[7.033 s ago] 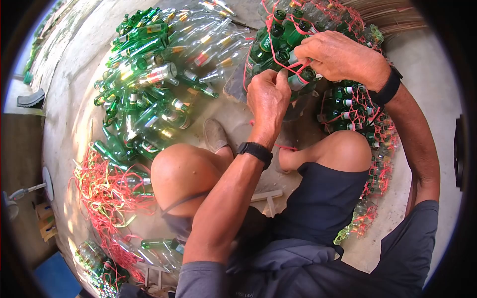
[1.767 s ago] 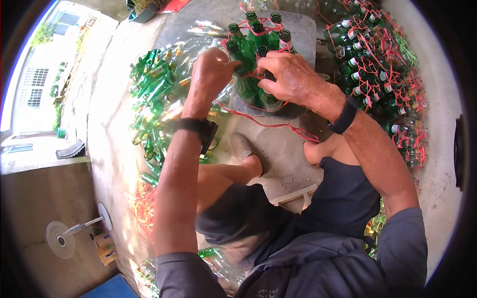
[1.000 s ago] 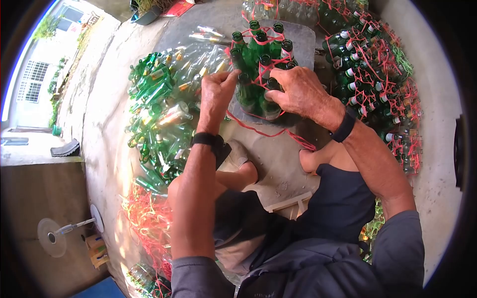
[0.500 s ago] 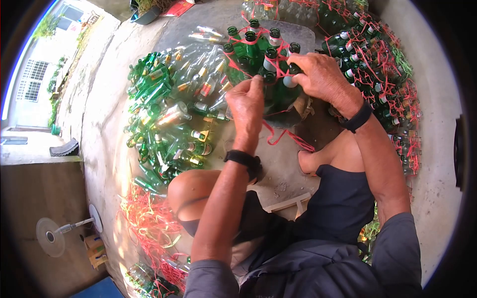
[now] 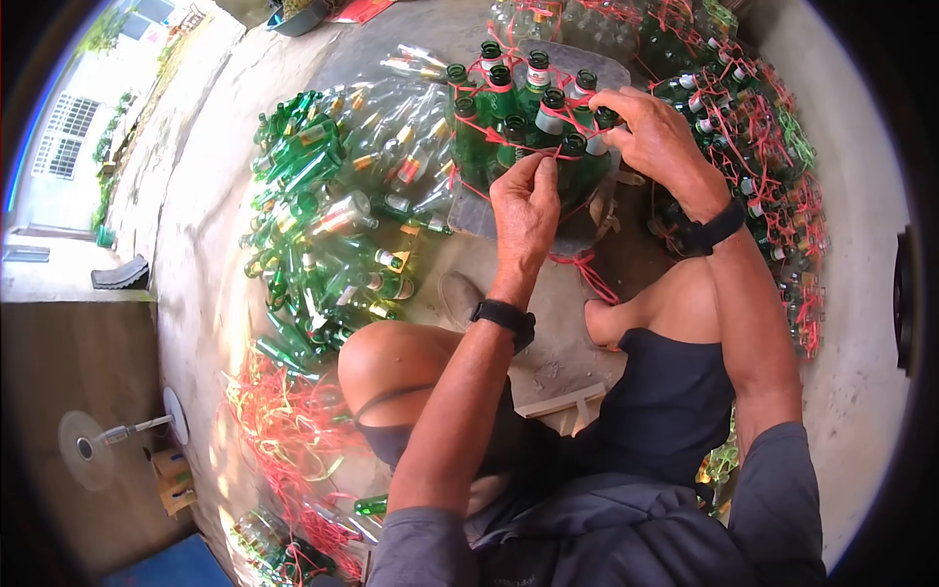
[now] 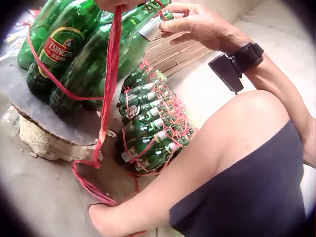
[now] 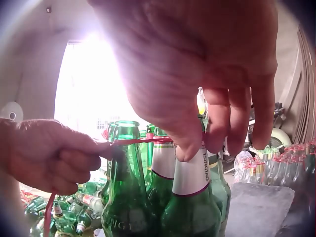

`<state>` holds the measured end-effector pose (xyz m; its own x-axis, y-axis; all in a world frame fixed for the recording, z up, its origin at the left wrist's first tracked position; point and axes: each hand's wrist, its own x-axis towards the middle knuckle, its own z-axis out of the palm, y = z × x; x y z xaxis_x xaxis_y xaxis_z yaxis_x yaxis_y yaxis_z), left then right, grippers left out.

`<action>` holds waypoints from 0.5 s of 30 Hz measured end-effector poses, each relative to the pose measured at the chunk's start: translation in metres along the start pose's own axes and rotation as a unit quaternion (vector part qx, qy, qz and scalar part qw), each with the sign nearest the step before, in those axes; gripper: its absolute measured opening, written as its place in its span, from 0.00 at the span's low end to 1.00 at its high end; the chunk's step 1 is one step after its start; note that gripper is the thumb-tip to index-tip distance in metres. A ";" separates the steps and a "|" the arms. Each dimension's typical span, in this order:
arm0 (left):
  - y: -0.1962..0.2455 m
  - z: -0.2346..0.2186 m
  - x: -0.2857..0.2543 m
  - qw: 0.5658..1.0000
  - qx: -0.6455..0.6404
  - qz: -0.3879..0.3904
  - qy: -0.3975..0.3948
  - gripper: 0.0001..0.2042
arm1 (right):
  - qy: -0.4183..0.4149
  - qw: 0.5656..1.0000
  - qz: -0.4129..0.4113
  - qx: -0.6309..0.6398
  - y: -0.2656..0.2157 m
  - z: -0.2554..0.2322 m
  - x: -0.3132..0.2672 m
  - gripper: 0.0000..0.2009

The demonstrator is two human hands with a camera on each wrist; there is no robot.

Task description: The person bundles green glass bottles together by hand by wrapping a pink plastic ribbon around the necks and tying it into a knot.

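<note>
Several upright green beer bottles (image 5: 551, 125) stand bundled on a dark slab (image 5: 471, 211), with red plastic string (image 6: 112, 59) laced round their necks and a band round their bodies. My left hand (image 5: 526, 207), at the near side of the bundle, pinches the string, which is drawn across the necks in the right wrist view and hangs below the fist. My right hand (image 5: 657, 143) grips the neck of a bottle (image 7: 191, 197) at the right edge, thumb and fingers curled round it. The string runs up to its thumb, and the bottle's mouth is hidden by the hand.
Loose green bottles (image 5: 313, 210) and clear bottles (image 5: 391, 127) lie heaped on the left. A tangle of red string (image 5: 284, 421) is near the left knee. Tied bottle bundles (image 5: 773, 186) line the right side. A low wooden stool (image 5: 562, 403) is between the legs.
Over the last second the bottle bundle has turned on the slab. My left hand has moved right with the string, and my right hand has shifted right to a bottle at the bundle's right edge.
</note>
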<state>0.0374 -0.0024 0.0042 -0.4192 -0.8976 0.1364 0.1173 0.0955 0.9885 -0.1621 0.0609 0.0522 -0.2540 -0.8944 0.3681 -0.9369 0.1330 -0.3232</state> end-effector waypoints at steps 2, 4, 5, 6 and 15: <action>-0.005 -0.007 0.003 0.997 0.058 0.038 -0.030 0.12 | -0.017 1.000 0.009 0.006 -0.002 -0.004 0.001 0.21; 0.000 -0.013 0.005 0.996 0.076 0.018 -0.045 0.14 | -0.033 0.999 0.021 0.011 -0.002 -0.005 0.002 0.21; 0.001 -0.016 0.005 0.994 0.095 -0.003 -0.062 0.16 | -0.019 1.000 0.008 0.012 0.002 -0.002 0.002 0.21; 0.000 -0.017 0.005 0.994 0.092 -0.005 -0.062 0.16 | -0.006 1.000 -0.006 0.013 0.002 -0.001 0.002 0.21; -0.018 -0.024 0.008 0.999 0.007 -0.029 -0.036 0.12 | 0.008 0.999 -0.041 0.032 0.003 -0.005 0.001 0.17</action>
<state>0.0531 -0.0216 -0.0136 -0.4893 -0.8682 0.0831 0.0791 0.0507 0.9956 -0.1667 0.0626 0.0560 -0.1815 -0.8941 0.4094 -0.9377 0.0319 -0.3459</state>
